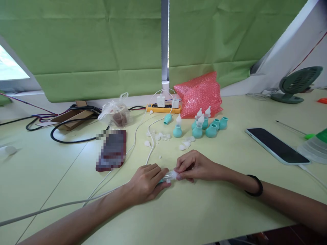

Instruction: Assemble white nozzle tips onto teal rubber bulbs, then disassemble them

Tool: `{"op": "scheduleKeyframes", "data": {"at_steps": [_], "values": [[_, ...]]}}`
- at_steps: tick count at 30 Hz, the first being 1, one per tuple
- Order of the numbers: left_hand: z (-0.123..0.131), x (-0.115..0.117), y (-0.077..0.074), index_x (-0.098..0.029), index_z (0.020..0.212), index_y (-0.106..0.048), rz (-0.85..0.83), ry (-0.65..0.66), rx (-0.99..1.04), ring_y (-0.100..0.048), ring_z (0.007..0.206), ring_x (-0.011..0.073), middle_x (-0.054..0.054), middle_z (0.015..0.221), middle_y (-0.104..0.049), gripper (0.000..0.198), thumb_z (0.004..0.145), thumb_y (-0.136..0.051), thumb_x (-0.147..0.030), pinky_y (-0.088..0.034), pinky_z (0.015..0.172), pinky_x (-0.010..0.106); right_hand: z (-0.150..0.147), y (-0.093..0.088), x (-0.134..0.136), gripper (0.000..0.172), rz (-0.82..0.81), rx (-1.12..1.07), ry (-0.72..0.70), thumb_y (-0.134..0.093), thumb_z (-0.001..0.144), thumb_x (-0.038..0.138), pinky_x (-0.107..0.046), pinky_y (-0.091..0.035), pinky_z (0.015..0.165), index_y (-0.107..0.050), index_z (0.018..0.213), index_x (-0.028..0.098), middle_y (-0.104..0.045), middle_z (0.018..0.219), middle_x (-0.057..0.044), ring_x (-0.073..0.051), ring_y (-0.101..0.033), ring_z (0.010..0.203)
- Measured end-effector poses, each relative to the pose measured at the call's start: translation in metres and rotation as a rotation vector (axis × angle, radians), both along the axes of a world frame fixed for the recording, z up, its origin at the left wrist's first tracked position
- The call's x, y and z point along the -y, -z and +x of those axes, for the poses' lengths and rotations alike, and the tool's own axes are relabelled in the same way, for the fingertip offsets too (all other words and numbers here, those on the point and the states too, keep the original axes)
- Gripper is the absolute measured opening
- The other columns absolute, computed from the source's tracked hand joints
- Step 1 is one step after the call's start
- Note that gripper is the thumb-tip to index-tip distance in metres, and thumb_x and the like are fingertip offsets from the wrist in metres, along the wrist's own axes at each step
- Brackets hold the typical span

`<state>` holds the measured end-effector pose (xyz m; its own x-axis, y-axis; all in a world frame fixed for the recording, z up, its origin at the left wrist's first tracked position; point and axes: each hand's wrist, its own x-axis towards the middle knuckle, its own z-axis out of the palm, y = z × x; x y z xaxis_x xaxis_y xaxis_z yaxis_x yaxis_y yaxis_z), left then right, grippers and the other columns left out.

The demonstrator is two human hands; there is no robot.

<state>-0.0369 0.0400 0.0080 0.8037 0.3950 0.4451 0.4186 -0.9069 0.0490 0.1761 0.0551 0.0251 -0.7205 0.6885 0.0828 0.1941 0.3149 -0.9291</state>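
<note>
My left hand (147, 182) is wrapped round a teal squeeze bulb, most of which its fingers hide. A clear plastic tube (167, 176) sticks out of the bulb towards the right. At the tube's end, my right hand (192, 166) pinches a small translucent white nozzle tip (174, 175), which meets the tube. Beyond the hands stands a teal bulb with its nozzle fitted (177, 130). Several more bulbs with nozzles (197, 131) and open teal bulbs (211, 131) are grouped to its right. Loose white nozzle tips (183, 147) and clear tube pieces (166, 136) lie nearer.
A pink bubble-wrap bag (201, 97) stands behind the bulbs, beside a yellow power strip (153, 108). White cables (150, 149) run across the table to the left. A dark red phone (112, 149) lies left, a second phone (277, 144) right. A green fan (293, 85) stands far right.
</note>
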Motion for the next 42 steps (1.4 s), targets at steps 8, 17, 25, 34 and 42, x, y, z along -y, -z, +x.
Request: {"op": "scheduleKeyframes", "data": {"at_steps": [8,17,25,34,42], "values": [[0.000,0.002,0.002,-0.009,0.097,-0.049,0.038,-0.016,-0.020,-0.049,0.058,0.0157,0.007,0.068,-0.057,0.024,0.083,-0.043,-0.026,-0.041,0.049,0.027,-0.001,-0.003,0.001,0.016,0.233,0.076,-0.008,-0.057,0.073,0.024,-0.017,-0.039,0.043,-0.067,0.070,0.011,-0.056,0.066,-0.003,-0.007,-0.050,0.052],[0.003,0.001,0.001,-0.008,0.095,-0.051,0.104,-0.003,-0.004,-0.048,0.056,0.0144,0.005,0.067,-0.057,0.022,0.082,-0.044,-0.025,-0.042,0.048,0.026,-0.002,-0.007,0.003,0.013,0.321,0.099,-0.029,-0.057,0.072,0.018,-0.019,-0.040,0.054,-0.066,0.067,0.010,-0.057,0.065,-0.003,-0.008,-0.053,0.058],[0.001,0.000,0.002,-0.007,0.094,-0.051,0.087,0.004,0.015,-0.049,0.056,0.0152,0.006,0.065,-0.057,0.023,0.081,-0.047,-0.025,-0.043,0.048,0.026,-0.005,0.002,0.006,0.020,-0.062,0.011,0.069,-0.062,0.068,0.029,-0.016,-0.040,0.035,-0.065,0.067,0.009,-0.055,0.067,-0.002,-0.004,-0.048,0.041],[0.000,0.000,0.002,-0.007,0.096,-0.050,0.089,0.050,0.075,-0.047,0.055,0.0147,0.006,0.065,-0.057,0.024,0.078,-0.051,-0.022,-0.041,0.048,0.026,-0.010,0.008,0.003,0.014,-0.264,-0.173,0.094,-0.069,0.059,0.022,-0.013,-0.041,0.036,-0.066,0.064,0.010,-0.053,0.063,0.000,-0.003,-0.048,0.041],[-0.003,0.000,0.000,-0.010,0.104,-0.045,-0.141,0.037,0.242,-0.046,0.060,0.0140,0.007,0.070,-0.055,0.027,0.080,-0.048,-0.022,-0.038,0.052,0.025,-0.026,0.010,0.017,0.017,-0.171,-0.394,0.335,-0.068,0.060,0.020,-0.017,-0.041,0.038,-0.068,0.076,0.013,-0.056,0.058,0.000,-0.005,-0.050,0.042]]}}
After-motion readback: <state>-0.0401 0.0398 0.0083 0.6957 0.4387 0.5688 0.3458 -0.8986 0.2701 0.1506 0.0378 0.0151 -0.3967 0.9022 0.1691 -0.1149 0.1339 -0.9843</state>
